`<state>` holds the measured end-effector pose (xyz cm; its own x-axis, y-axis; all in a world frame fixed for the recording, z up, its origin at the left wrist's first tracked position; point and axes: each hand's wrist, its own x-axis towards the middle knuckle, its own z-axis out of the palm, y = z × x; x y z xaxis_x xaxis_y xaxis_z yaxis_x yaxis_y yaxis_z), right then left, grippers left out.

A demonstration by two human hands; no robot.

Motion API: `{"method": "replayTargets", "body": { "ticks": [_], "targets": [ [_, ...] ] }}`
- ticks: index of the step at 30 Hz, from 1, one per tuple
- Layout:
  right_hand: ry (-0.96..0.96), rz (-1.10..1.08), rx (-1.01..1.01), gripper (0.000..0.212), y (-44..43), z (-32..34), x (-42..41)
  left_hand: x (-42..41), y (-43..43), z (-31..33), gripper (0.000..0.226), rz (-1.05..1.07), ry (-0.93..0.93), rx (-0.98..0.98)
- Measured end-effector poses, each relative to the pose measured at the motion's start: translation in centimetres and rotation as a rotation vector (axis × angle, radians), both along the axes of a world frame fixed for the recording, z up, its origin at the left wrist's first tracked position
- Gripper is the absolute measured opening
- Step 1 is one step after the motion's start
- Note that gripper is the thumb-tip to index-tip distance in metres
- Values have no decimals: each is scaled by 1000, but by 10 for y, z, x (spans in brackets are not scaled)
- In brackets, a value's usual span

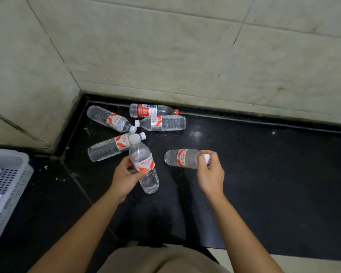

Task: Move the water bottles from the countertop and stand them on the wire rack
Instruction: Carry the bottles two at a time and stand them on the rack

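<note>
- A white plastic basket (pixel 7 186) with a perforated wall sits at the near left edge, partly cut off; pale things lie inside it, too blurred to identify.
- A pale tiled wall (pixel 185 52) fills the far side, with dark grout lines and a few stains.
- A second tiled wall (pixel 24 79) meets it at the far left corner.

From my remote view, both forearms are bare up to the frame edge, no sleeves showing. The left hand (pixel 126 177) and right hand (pixel 210 172) wear no gloves. Below, khaki-beige clothing (pixel 161 260), possibly shorts.
</note>
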<state>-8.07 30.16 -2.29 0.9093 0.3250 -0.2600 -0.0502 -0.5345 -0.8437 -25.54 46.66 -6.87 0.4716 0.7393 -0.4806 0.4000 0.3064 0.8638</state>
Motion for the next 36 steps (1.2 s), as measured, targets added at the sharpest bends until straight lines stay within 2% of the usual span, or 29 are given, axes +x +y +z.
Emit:
{"method": "replayTargets", "body": {
  "ticks": [3,5,9,12,14,17,20,22,25,27,30,32,34,36],
  "targets": [
    [-86,57,-14,14,-5,9,14,10,-16,1,69,-122,3,103],
    [-128,120,-30,18,-8,12,21,15,-30,0,71,-183,26,155],
    [-114,161,-18,21,-13,7,28,18,-48,-9,73,-172,73,203],
    [-169,208,-94,29,-18,0,26,14,-56,-13,76,-157,202,312],
    [-158,264,-125,34,-23,-3,20,9,-62,-14,88,-155,243,343],
    [-112,395,-50,39,-37,-15,7,1,-65,-16,108,-259,169,354],
    [-129,546,-71,64,-48,-31,-4,0,-61,-11,96,-339,68,321],
    [-163,544,-72,71,-48,-35,-3,-1,-57,-9,85,-307,48,300],
    [-46,410,11,72,-43,-33,8,-6,-54,-13,80,-265,33,290],
    [68,348,32,72,-44,-33,20,-9,-55,-13,89,-238,30,261],
    [172,403,57,62,-50,-40,35,-5,-54,-13,99,-275,77,289],
    [240,472,101,60,-55,-44,41,1,-54,-12,86,-321,92,337],
    [275,510,139,62,-58,-42,43,9,-53,-6,71,-306,29,265],
    [292,456,196,59,-58,-35,44,18,-48,2,61,-254,-24,188]
  ]
}}
